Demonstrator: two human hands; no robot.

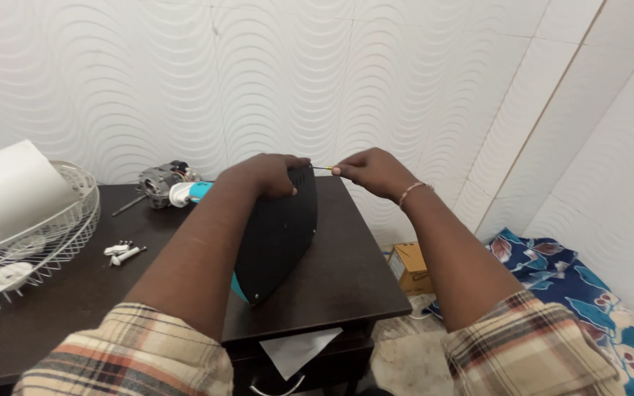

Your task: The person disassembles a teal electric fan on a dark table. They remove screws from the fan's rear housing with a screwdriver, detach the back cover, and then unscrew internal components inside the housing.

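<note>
Left hand (269,174) clamps over the top edge of a dark, flat iron-shaped casing (277,235), fingers curled around it, holding it upright on its edge on the dark table (346,279). Right hand (372,172) is closed in a pinch on a thin screwdriver (322,169), whose tip meets the casing's upper right corner. A teal trim shows along the casing's lower edge. Left of the casing, near the table's back edge, lies a small motor (159,183) with its shaft sticking out. Nearer, also left of the casing, lie a few white plugs (124,251), and beyond them a white wire fan guard (38,242).
</note>
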